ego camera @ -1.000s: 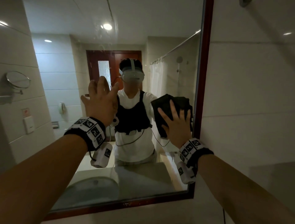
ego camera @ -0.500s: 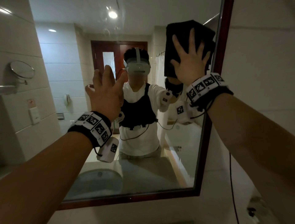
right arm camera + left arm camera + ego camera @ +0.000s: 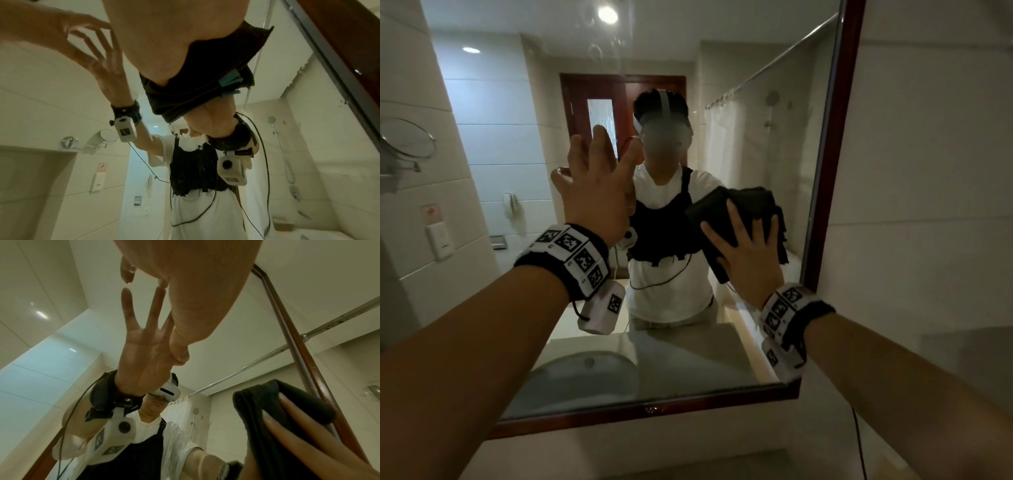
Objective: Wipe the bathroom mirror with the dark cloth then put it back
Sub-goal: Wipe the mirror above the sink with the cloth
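Observation:
A wall mirror [image 3: 760,144] in a dark red wooden frame [image 3: 832,171] fills the head view. My right hand [image 3: 748,260] presses a folded dark cloth [image 3: 746,204] flat against the glass, halfway up near the right frame edge, with straight, spread fingers. My left hand [image 3: 599,185] rests on the glass left of centre, fingers straight and together. In the left wrist view the left hand [image 3: 185,288] meets its reflection, with the cloth [image 3: 265,418] at lower right. In the right wrist view the cloth [image 3: 205,78] lies under my right palm [image 3: 164,40].
A round shaving mirror [image 3: 407,140] on an arm sticks out from the tiled left wall, above a white wall switch [image 3: 440,240]. The glass reflects a sink [image 3: 585,377] and the counter. A thin black cable [image 3: 859,442] hangs at lower right.
My right hand swept the cloth up to the mirror's top right corner, then back down to mid-height by the right frame. The left hand stayed pressed on the glass.

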The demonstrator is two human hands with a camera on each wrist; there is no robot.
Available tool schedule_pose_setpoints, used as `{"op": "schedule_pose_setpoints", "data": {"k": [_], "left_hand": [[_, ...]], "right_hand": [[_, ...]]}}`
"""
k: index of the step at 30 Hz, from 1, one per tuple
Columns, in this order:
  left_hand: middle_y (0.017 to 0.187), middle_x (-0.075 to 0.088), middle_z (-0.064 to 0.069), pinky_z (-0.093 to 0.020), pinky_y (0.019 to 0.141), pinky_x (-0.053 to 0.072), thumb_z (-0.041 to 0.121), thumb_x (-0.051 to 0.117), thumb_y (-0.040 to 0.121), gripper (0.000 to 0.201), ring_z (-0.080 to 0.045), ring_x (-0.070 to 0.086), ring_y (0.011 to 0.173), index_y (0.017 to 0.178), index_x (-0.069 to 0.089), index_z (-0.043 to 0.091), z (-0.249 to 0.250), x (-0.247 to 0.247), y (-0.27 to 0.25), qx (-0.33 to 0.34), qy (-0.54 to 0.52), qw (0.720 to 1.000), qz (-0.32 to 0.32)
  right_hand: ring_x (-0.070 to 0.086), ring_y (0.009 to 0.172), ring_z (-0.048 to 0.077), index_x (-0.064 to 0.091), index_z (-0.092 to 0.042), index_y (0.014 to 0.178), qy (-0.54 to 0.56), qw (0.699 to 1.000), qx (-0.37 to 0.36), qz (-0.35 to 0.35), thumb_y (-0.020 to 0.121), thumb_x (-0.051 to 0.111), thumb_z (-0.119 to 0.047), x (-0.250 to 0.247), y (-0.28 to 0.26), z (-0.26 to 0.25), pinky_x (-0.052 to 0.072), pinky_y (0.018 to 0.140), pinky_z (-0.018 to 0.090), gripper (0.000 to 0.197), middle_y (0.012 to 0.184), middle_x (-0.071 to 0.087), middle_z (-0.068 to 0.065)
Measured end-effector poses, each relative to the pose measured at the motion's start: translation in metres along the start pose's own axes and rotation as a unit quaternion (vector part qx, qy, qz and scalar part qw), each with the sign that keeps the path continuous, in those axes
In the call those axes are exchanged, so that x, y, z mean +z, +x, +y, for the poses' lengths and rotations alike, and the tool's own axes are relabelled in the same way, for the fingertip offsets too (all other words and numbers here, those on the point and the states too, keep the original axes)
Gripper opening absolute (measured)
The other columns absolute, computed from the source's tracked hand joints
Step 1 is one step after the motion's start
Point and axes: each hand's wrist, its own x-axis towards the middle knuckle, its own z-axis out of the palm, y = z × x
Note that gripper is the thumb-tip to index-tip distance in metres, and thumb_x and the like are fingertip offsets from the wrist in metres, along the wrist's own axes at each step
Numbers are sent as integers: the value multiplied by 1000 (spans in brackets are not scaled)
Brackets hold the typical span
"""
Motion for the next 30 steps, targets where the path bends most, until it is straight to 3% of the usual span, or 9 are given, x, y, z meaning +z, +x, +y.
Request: {"op": "schedule_pose_setpoints", "data": {"k": [5,9,13,17,23,27,30], "left_hand": [[159,9,-17,-72,98,30,11,72,76,96,-49,11,143,151,18,35,0,3,1,2,5,1000,-4],[160,6,-17,-73,100,28,8,75,72,104,-49,9,143,152,15,36,-1,4,2,4,4,1000,-14],[161,5,-16,-74,101,26,7,76,71,107,-49,8,144,153,14,36,-3,5,1,5,1,1000,-16],[162,0,-15,-73,103,26,6,73,74,107,-47,4,145,154,10,36,-2,4,2,3,7,1000,-29],[161,1,-16,-74,101,25,6,76,72,108,-48,4,145,153,12,36,-2,7,1,4,1,1000,-19],[162,2,-16,-74,103,24,7,75,75,104,-46,3,146,154,13,36,-1,5,0,0,-2,1000,-18],[162,1,-16,-74,103,24,11,74,79,100,-45,2,146,154,11,35,1,5,-1,-2,1,1000,-17]], "right_hand": [[22,141,53,11,-45,154,-6,1000,-7,-7,93,53,-47,-5,6,-2,13,110,75,74,166,3,11],[18,144,50,16,-46,154,5,1000,14,15,92,55,-48,-30,47,1,13,111,74,73,166,7,9],[-2,148,47,0,-51,152,60,995,77,14,97,48,-47,-71,118,6,3,114,72,73,166,-12,4],[-6,148,47,1,-50,153,93,989,110,19,98,47,-45,-102,160,9,-1,113,72,73,165,-16,5],[1,148,47,3,-49,153,65,992,101,33,97,44,-49,-77,131,-9,3,114,72,70,166,-10,5],[18,145,47,12,-46,155,33,994,88,60,94,48,-51,-46,92,-30,14,111,73,71,166,3,9],[16,145,48,10,-45,155,45,995,84,38,93,51,-49,-23,57,-46,12,112,73,74,166,-1,10]]}}
